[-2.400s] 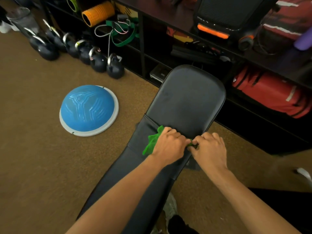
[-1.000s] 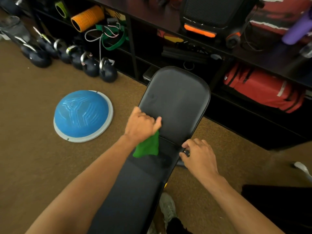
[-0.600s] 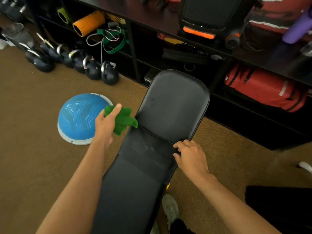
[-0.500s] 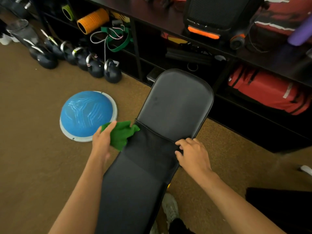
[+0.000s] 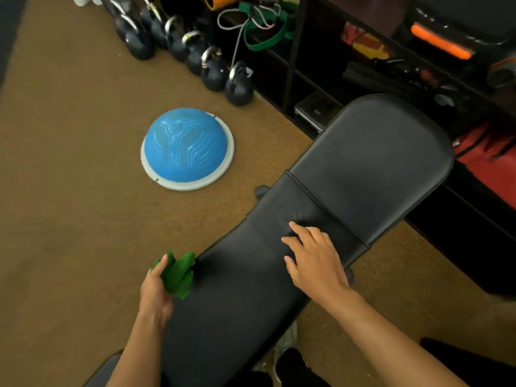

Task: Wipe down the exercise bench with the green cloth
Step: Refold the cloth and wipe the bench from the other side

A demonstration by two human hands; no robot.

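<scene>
The black padded exercise bench (image 5: 371,166) runs from the lower middle of the head view up to the right, with a seam between its two pads. My left hand (image 5: 155,289) grips the crumpled green cloth (image 5: 178,275) against the bench's left edge, near the long pad. My right hand (image 5: 312,261) lies flat on the padding just below the seam, fingers spread, holding nothing.
A blue half-dome balance trainer (image 5: 187,148) sits on the brown carpet left of the bench. Several black kettlebells (image 5: 212,71) line the dark shelving (image 5: 290,51) behind it. Red bags (image 5: 491,163) fill a shelf at the right. A shoe (image 5: 284,344) shows under the bench.
My left hand has carried the cloth off the pad seam and down along the bench's left edge toward me. My right hand has shifted from the right edge onto the padding.
</scene>
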